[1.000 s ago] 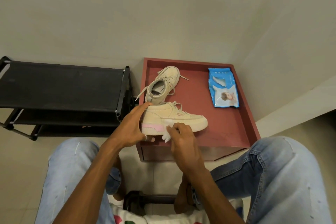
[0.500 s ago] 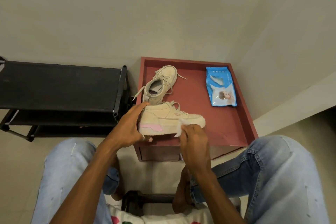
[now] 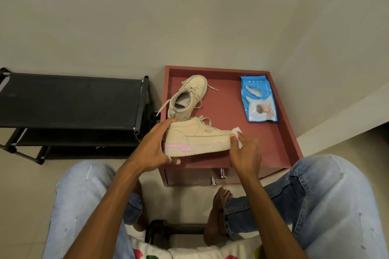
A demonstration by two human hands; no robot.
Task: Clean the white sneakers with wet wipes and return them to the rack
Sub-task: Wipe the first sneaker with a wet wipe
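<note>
**Wiping the toe of the first sneaker; the rack return is not yet begun**

The left hand (image 3: 153,149) grips the heel of the near sneaker (image 3: 197,139), fingers over the collar and thumb under the sole, holding it level at the front edge of the counter (image 3: 273,143). The right hand (image 3: 245,151) pinches a folded wet wipe (image 3: 236,131) against the toe cap.

Judging by this, cleaning is in its middle stage. One shoe is under the wipe, and the far sneaker (image 3: 187,99) lies just behind it with its laces loose. I cannot tell whether that one has been wiped. Both shoes have yet to go onto the rack (image 3: 69,99), which stands just left of the counter.

The sneakers are cream with a matte, suede-like upper, a thick ribbed sole and a pink heel patch. The wipe is thin, white and crumpled. The wipes pack (image 3: 259,99) is glossy blue plastic, lying flat at the right. The counter is a smooth, dull-red top with a raised rim, and the rack is dark fabric stretched on black tubes.
</note>
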